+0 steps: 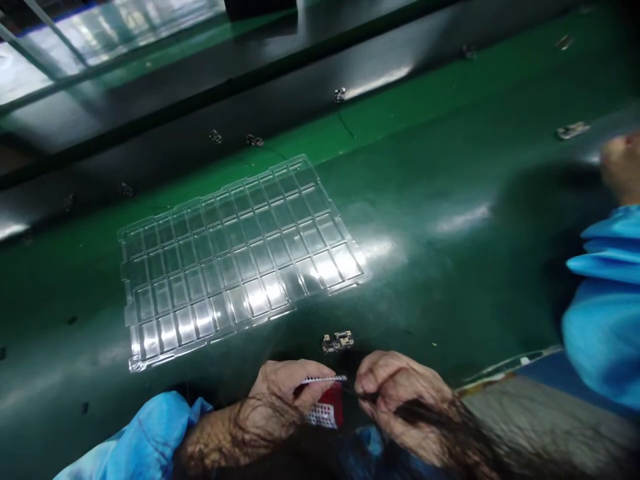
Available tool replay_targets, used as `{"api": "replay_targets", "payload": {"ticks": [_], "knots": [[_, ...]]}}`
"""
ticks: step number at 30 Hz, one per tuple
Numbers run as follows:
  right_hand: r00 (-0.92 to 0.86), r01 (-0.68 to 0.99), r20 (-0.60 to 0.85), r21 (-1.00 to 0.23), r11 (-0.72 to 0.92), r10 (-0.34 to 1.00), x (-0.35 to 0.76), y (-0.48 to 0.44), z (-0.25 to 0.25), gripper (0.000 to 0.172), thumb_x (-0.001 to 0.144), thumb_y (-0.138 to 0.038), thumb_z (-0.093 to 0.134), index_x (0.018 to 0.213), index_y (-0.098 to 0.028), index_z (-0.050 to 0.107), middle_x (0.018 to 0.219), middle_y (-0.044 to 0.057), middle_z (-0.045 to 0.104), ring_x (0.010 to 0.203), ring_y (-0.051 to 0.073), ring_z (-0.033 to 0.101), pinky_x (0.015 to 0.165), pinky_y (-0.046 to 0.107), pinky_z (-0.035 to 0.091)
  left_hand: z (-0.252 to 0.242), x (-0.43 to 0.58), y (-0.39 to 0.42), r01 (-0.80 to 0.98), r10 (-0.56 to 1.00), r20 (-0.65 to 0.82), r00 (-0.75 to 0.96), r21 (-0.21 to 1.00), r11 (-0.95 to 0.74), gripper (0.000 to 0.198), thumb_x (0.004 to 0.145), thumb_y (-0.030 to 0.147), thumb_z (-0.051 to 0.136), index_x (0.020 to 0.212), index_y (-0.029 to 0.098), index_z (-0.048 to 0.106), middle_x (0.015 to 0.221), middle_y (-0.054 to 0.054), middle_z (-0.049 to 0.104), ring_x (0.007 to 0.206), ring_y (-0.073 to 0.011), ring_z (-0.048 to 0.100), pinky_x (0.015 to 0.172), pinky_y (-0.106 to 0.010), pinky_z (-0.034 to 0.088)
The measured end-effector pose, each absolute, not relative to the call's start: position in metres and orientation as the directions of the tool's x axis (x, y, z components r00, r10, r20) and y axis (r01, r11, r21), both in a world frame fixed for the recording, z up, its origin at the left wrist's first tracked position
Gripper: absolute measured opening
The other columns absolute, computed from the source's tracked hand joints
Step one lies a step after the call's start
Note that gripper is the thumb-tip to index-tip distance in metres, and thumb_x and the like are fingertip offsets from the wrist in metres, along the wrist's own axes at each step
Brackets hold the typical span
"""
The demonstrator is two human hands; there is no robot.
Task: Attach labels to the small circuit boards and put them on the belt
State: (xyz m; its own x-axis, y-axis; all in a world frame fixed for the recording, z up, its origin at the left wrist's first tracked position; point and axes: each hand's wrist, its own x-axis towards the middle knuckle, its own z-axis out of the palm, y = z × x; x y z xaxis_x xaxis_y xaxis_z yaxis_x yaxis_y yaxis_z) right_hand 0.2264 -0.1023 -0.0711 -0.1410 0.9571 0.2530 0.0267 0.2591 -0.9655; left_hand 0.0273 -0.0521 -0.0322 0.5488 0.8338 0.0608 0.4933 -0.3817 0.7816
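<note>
My left hand (280,393) is closed on a small sheet (325,415), red in part and white with rows of dark dots. One dotted edge of it sticks out between thumb and fingers. Just to its right, my right hand (407,403) has its thumb and fingers pressed together; what they pinch, if anything, is too small to make out. A small circuit board (338,342) lies on the green table just beyond both hands. Dark hair hangs across the bottom of the view and hides part of both hands and wrists.
A clear plastic tray (240,260) with many compartments lies ahead and left. Several small boards are strewn along a dark strip (295,87) at the back; another board (573,130) lies far right. Another person's hand (623,167) and blue sleeve (607,313) are at the right edge.
</note>
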Motion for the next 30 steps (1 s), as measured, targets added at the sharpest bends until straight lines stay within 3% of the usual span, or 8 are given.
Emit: {"api": "replay_targets", "payload": {"ticks": [6,12,17,23,30], "knots": [[-0.165,0.066,0.246,-0.964,0.259,0.955,0.231,-0.102,-0.067,0.025,0.081,-0.006,0.071,0.081,-0.027,0.058,0.083,-0.003,0.072,0.073,0.014,0.074,0.065,0.022,0.068,-0.035,0.026,-0.051,0.456,0.812,0.017,0.583,0.82,-0.345,0.009,0.082,0.023,0.05,0.081,0.022,0.059,0.069,0.01,0.066,0.057,-0.0023,0.062,0.054,-0.002,0.046],[-0.172,0.102,0.213,-0.967,0.232,0.962,0.232,-0.103,-0.061,0.028,0.079,-0.003,0.074,0.081,-0.027,0.06,0.083,-0.004,0.073,0.071,0.011,0.073,0.065,0.016,0.065,-0.028,0.03,-0.046,0.469,0.819,0.02,0.574,0.812,-0.348,0.02,0.085,0.027,0.045,0.074,0.02,0.06,0.061,0.009,0.065,0.051,-0.0008,0.06,0.058,-0.001,0.044],[-0.147,0.072,0.145,-0.985,0.157,0.978,0.23,-0.111,-0.07,0.026,0.08,-0.006,0.074,0.08,-0.028,0.062,0.082,-0.004,0.073,0.07,0.012,0.072,0.063,0.018,0.065,-0.03,0.031,-0.049,0.493,0.833,0.035,0.552,0.793,-0.36,0.022,0.084,0.03,0.046,0.071,0.021,0.061,0.058,0.009,0.065,0.047,-0.0006,0.059,0.056,0.0,0.044],[-0.17,0.094,0.183,-0.975,0.201,0.968,0.233,-0.11,-0.072,0.03,0.072,-0.005,0.077,0.08,-0.031,0.063,0.079,-0.005,0.075,0.064,0.015,0.073,0.053,0.021,0.064,-0.031,0.03,-0.049,0.5,0.826,0.016,0.563,0.79,-0.356,0.019,0.085,0.03,0.046,0.074,0.023,0.06,0.061,0.011,0.065,0.048,-0.0015,0.06,0.054,-0.002,0.046],[-0.088,0.09,0.118,-0.988,0.125,0.989,0.23,-0.11,-0.069,0.029,0.074,-0.006,0.079,0.075,-0.029,0.061,0.078,-0.005,0.075,0.063,0.015,0.072,0.055,0.023,0.064,-0.03,0.029,-0.048,0.57,0.803,-0.032,0.595,0.721,-0.393,0.029,0.09,0.035,0.034,0.077,0.025,0.058,0.062,0.014,0.064,0.052,0.0005,0.06,0.052,-0.001,0.045]]}}
